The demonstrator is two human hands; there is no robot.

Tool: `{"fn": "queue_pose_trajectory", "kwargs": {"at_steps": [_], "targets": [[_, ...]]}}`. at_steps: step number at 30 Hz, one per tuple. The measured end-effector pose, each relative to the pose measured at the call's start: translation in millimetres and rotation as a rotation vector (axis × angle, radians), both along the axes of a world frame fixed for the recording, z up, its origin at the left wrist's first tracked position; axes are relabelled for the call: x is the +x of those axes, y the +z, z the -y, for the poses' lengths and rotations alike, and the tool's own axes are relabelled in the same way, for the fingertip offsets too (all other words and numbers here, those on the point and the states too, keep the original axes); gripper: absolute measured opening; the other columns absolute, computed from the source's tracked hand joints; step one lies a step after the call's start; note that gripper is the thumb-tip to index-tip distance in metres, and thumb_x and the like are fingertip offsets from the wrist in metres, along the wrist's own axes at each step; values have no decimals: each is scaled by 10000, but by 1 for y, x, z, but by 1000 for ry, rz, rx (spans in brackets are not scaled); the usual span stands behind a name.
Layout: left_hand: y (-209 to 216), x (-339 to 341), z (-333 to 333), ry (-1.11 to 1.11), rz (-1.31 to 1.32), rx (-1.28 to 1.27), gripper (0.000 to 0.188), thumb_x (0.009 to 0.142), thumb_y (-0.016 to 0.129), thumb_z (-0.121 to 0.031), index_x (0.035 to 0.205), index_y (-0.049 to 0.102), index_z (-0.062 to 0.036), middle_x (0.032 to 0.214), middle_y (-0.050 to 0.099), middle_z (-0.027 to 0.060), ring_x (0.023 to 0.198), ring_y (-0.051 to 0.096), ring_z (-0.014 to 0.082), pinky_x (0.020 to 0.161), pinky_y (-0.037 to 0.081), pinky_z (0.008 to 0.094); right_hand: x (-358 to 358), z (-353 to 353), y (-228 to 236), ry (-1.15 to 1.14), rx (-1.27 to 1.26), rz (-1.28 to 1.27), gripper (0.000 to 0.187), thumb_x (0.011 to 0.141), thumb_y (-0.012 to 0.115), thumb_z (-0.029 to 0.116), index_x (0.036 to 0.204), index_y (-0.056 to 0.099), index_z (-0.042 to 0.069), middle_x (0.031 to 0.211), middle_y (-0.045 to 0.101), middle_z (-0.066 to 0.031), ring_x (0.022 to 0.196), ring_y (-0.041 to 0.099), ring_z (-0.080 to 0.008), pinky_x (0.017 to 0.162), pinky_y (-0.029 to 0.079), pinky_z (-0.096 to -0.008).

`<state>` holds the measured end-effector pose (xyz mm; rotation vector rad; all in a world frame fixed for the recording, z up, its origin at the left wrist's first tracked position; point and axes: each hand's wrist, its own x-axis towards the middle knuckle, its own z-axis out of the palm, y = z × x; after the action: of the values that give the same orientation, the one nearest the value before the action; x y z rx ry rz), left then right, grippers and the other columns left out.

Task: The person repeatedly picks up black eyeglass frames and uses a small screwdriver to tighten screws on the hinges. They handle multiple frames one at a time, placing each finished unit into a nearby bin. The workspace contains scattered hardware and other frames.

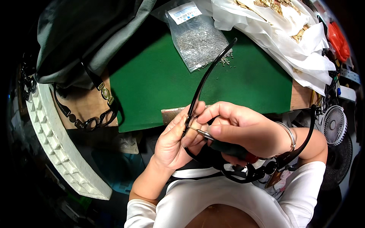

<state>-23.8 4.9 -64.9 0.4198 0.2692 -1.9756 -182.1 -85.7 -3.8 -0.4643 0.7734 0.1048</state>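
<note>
My left hand [171,144] pinches a black glasses frame [198,89] near the hinge of one temple. That temple slants up and to the right over the green mat. The rest of the frame hangs under my hands toward my lap, its other temple rising beside my right forearm. In my right hand [243,129] is a screwdriver [207,135] with a dark body and red end. Its thin metal tip points left and meets the frame by the left fingertips; a screw there is too small to make out.
A clear bag of tiny metal screws [199,41] lies on the green mat [152,83], with loose screws [226,60] beside it. White wrapping [273,45] holds gold-coloured pieces. Another black glasses frame [91,123], a white moulded strip [61,140], a dark grey bag [110,49] and a small fan [334,125] surround it.
</note>
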Motion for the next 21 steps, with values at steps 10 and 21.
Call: {"fn": "queue_pose_trajectory", "kwargs": {"at_steps": [10, 21], "targets": [[15, 3, -3, -25, 1088, -302, 385, 846, 472, -83, 1215, 400, 2, 791, 520, 54, 700, 509, 144, 702, 444, 262, -11, 8, -8, 79, -246, 32, 347, 890, 440, 248, 1121, 382, -4, 729, 473, 4, 511, 477, -55, 424, 405, -183], [36, 123, -54, 604, 2147, 392, 293, 886, 455, -147, 1079, 500, 69, 842, 459, 43, 652, 491, 75, 541, 436, 208, -21, 13, -47, 101, -1196, -195, 270, 758, 579, 136, 982, 516, 0, 830, 533, -125, 772, 540, -235, 715, 426, -293]]}}
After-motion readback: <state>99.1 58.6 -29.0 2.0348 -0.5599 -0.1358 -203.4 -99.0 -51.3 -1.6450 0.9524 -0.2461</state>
